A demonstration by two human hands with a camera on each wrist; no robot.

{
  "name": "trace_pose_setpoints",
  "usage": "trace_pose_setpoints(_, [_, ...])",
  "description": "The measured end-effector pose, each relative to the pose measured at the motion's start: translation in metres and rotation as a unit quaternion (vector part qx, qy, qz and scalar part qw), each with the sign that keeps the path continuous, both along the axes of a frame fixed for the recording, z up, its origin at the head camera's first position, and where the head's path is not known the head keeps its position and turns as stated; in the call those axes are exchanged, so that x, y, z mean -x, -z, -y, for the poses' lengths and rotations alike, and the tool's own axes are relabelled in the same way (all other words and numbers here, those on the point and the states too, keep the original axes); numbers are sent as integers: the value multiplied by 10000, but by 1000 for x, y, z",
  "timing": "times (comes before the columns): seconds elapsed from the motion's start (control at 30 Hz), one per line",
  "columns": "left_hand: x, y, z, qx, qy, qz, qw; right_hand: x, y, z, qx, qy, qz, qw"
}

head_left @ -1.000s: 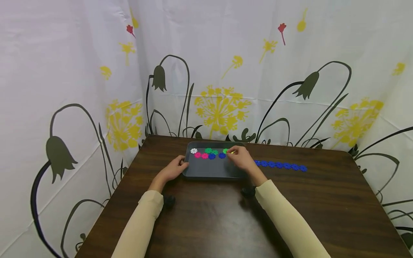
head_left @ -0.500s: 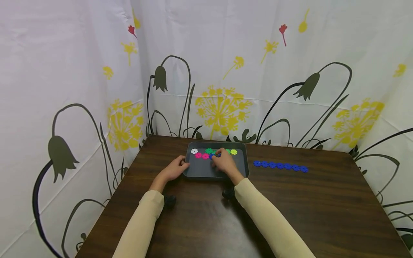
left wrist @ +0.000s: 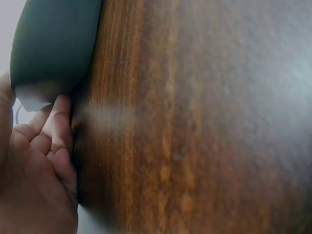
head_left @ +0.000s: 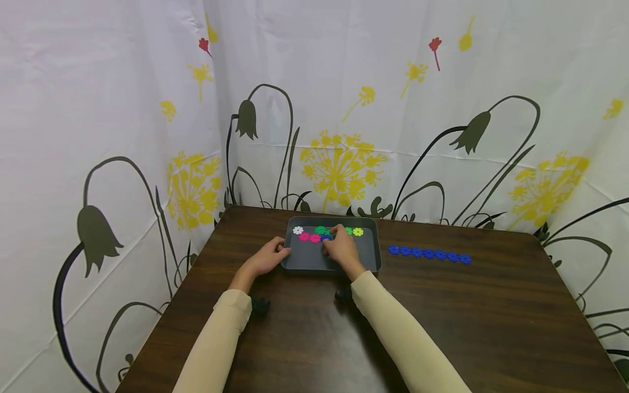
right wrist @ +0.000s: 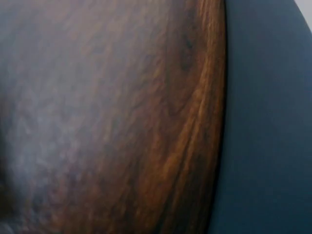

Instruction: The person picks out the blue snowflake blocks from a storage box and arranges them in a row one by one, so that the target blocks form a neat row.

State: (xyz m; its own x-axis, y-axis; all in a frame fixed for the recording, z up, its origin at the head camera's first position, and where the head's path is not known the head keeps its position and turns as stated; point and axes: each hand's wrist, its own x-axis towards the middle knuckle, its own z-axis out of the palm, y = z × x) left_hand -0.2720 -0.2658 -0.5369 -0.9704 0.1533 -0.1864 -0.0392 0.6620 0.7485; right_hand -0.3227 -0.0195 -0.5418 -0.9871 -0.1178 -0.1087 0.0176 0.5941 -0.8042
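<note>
A dark grey tray (head_left: 304, 259) holds several flower-shaped plastic discs. My left hand (head_left: 265, 257) holds its left edge, thumb at the rim; in the left wrist view the left hand (left wrist: 41, 156) has fingers bent against the tray's outer side (left wrist: 53, 44). Over the tray's middle, my right hand (head_left: 343, 250) reaches down with bent fingers at a blue disc (head_left: 325, 238). Whether they pinch a disc is hidden. Left of it lie two pink discs (head_left: 315, 238), a white disc (head_left: 297, 230) and a green disc (head_left: 320, 230). To the right is a yellow-green disc (head_left: 358, 232).
Right of the tray, a row of several blue discs (head_left: 429, 254) lies on the dark wooden table (head_left: 467, 316). A white curtain (head_left: 334, 54) with printed flowers hangs behind and at both sides. In the right wrist view only table and tray wall (right wrist: 268, 122) show.
My right hand has moved left within the tray, from the yellow-green disc to the blue ones, uncovering the yellow-green disc. My left hand has stayed at the tray's left edge.
</note>
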Motion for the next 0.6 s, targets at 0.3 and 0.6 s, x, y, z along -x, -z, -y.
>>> trace_pose_setpoints(0.3, [1,0,-1,24,-14,-8,10000,2,1,2,-513,11,-37,9987])
trace_pose_setpoints(0.6, [2,3,5,-84,141,-164,9997,8,1,0,-484,-84,125,9987])
